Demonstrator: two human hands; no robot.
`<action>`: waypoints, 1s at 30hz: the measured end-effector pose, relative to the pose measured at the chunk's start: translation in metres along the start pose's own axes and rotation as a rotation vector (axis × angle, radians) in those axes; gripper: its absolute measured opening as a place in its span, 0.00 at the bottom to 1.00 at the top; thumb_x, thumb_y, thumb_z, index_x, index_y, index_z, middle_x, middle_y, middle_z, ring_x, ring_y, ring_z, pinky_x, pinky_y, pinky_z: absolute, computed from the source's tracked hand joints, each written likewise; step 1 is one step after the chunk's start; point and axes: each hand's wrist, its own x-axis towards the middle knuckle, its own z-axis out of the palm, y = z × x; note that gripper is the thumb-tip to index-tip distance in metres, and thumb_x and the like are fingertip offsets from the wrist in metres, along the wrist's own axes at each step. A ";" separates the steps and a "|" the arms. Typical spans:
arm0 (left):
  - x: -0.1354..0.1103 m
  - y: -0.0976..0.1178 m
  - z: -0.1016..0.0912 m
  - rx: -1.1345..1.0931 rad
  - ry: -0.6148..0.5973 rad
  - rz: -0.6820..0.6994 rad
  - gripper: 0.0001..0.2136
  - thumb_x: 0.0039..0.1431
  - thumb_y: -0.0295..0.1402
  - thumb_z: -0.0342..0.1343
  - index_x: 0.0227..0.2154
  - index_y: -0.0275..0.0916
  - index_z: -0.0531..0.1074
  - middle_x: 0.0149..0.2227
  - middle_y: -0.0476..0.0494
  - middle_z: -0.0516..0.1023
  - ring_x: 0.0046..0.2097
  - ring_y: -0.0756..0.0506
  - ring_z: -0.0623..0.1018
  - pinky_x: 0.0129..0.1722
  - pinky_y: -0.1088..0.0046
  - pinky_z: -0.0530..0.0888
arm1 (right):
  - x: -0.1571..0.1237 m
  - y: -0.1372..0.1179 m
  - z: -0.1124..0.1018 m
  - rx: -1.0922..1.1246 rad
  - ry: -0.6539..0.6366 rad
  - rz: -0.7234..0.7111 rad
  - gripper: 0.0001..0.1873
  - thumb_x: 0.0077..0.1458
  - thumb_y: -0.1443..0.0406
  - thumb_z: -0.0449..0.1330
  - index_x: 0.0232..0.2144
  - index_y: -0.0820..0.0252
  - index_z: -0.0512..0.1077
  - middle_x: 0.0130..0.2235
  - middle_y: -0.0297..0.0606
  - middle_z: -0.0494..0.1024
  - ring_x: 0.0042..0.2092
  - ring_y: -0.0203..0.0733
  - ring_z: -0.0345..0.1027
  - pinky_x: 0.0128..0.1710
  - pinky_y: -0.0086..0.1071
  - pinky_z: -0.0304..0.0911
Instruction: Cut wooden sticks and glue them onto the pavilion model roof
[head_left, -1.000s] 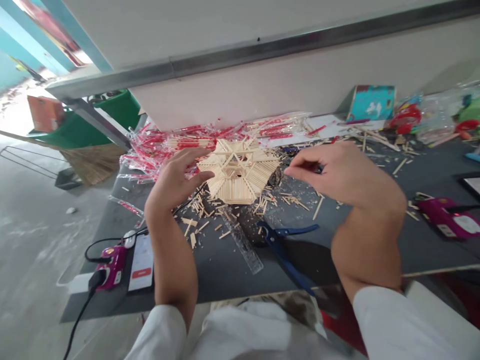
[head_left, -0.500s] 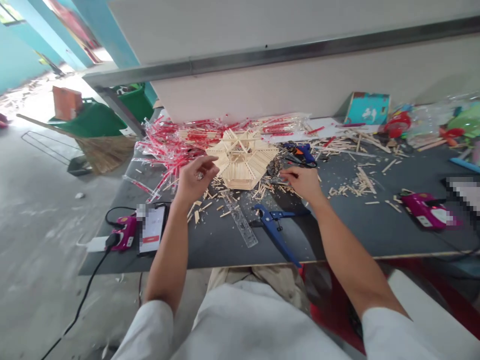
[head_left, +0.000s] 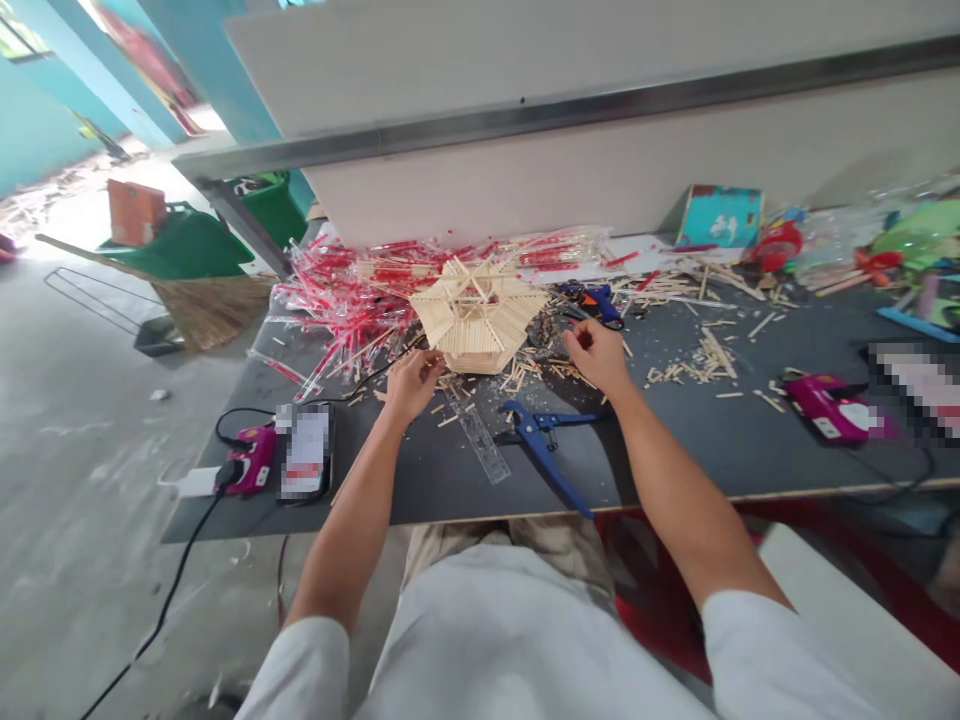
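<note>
A pale model built from thin wooden sticks [head_left: 491, 335], many-sided with a sloping slatted surface, stands in the middle of the table. Close to its lower left side, low over the table, is my left hand [head_left: 412, 385]. Its fingers are drawn together, and whatever they hold is too small to make out. My right hand [head_left: 598, 357] is right of the model and apart from it, fingers curled to the thumb; their content is hidden. Cut stick pieces [head_left: 525, 376] lie around the model. Nearer me are a clear ruler [head_left: 484, 445] and a blue-handled cutter [head_left: 546, 450].
Red-and-clear plastic wrappers [head_left: 337, 300] heap up behind at the left. A blue glue gun [head_left: 600, 300] lies right of the model. A phone [head_left: 306, 455] and a magenta power socket box [head_left: 255, 460] sit left; another magenta box [head_left: 829, 408] is right. A whiteboard [head_left: 487, 190] stands behind.
My left hand has come down and nearer me, from beside the model's upper left to its lower left. My right hand has shifted slightly, fingers still curled. The view has turned a little.
</note>
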 end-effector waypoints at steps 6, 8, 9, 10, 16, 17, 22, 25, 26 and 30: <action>-0.001 -0.001 0.006 0.074 -0.042 0.016 0.15 0.71 0.41 0.53 0.50 0.39 0.78 0.46 0.41 0.82 0.41 0.47 0.79 0.48 0.71 0.72 | 0.000 -0.005 -0.005 0.031 -0.050 -0.058 0.14 0.62 0.54 0.56 0.29 0.53 0.64 0.24 0.34 0.70 0.29 0.42 0.61 0.34 0.37 0.58; 0.000 0.000 0.006 0.098 -0.052 0.008 0.15 0.72 0.42 0.52 0.50 0.39 0.78 0.47 0.41 0.82 0.41 0.47 0.79 0.48 0.71 0.72 | -0.001 -0.006 -0.005 0.040 -0.071 -0.068 0.14 0.63 0.54 0.56 0.28 0.53 0.63 0.24 0.34 0.69 0.29 0.42 0.61 0.34 0.37 0.58; 0.000 0.000 0.006 0.109 -0.056 0.003 0.15 0.72 0.41 0.52 0.50 0.39 0.78 0.47 0.41 0.82 0.41 0.47 0.79 0.48 0.71 0.72 | -0.001 -0.007 -0.005 0.042 -0.083 -0.075 0.14 0.63 0.54 0.56 0.28 0.53 0.63 0.24 0.34 0.70 0.29 0.42 0.61 0.35 0.37 0.58; 0.000 0.001 0.006 0.118 -0.061 -0.003 0.15 0.72 0.41 0.52 0.50 0.39 0.78 0.47 0.41 0.82 0.40 0.47 0.79 0.47 0.71 0.72 | -0.001 -0.007 -0.004 0.043 -0.095 -0.082 0.15 0.63 0.54 0.57 0.28 0.53 0.64 0.24 0.35 0.70 0.29 0.42 0.61 0.35 0.37 0.58; -0.004 0.002 0.011 0.143 -0.077 -0.030 0.15 0.71 0.43 0.54 0.51 0.40 0.76 0.38 0.44 0.84 0.35 0.45 0.80 0.42 0.69 0.72 | -0.002 -0.007 0.002 0.060 -0.192 -0.099 0.15 0.63 0.51 0.59 0.31 0.53 0.70 0.25 0.36 0.76 0.29 0.44 0.67 0.36 0.38 0.61; -0.004 0.002 0.012 0.145 -0.079 -0.031 0.15 0.71 0.43 0.54 0.51 0.39 0.76 0.38 0.43 0.84 0.36 0.45 0.80 0.42 0.69 0.72 | -0.003 -0.007 0.003 0.073 -0.216 -0.088 0.14 0.63 0.51 0.59 0.32 0.53 0.71 0.24 0.36 0.76 0.28 0.45 0.69 0.35 0.38 0.62; -0.006 0.007 0.011 0.155 -0.090 -0.011 0.14 0.72 0.41 0.53 0.52 0.39 0.75 0.41 0.42 0.84 0.38 0.45 0.82 0.42 0.70 0.73 | -0.005 -0.009 0.013 0.082 -0.279 -0.084 0.12 0.64 0.55 0.60 0.36 0.55 0.77 0.26 0.37 0.80 0.28 0.45 0.74 0.36 0.38 0.65; -0.005 0.009 0.009 0.172 -0.090 0.006 0.14 0.73 0.41 0.52 0.52 0.39 0.74 0.42 0.42 0.84 0.39 0.46 0.82 0.42 0.71 0.73 | -0.006 -0.014 0.025 0.069 -0.297 -0.136 0.12 0.64 0.55 0.62 0.37 0.56 0.79 0.36 0.42 0.85 0.35 0.46 0.77 0.41 0.39 0.67; -0.006 0.010 0.009 0.179 -0.091 0.011 0.14 0.73 0.40 0.51 0.52 0.39 0.74 0.42 0.42 0.84 0.39 0.46 0.83 0.41 0.71 0.73 | -0.006 -0.016 0.029 0.069 -0.307 -0.157 0.13 0.62 0.54 0.64 0.39 0.56 0.79 0.40 0.42 0.85 0.37 0.46 0.77 0.43 0.39 0.67; -0.010 0.018 0.015 0.208 -0.094 0.024 0.13 0.72 0.39 0.52 0.49 0.37 0.76 0.42 0.40 0.85 0.41 0.44 0.84 0.40 0.71 0.72 | -0.013 -0.024 0.044 -0.010 -0.333 -0.243 0.20 0.54 0.50 0.72 0.41 0.57 0.78 0.40 0.42 0.83 0.35 0.46 0.75 0.41 0.39 0.68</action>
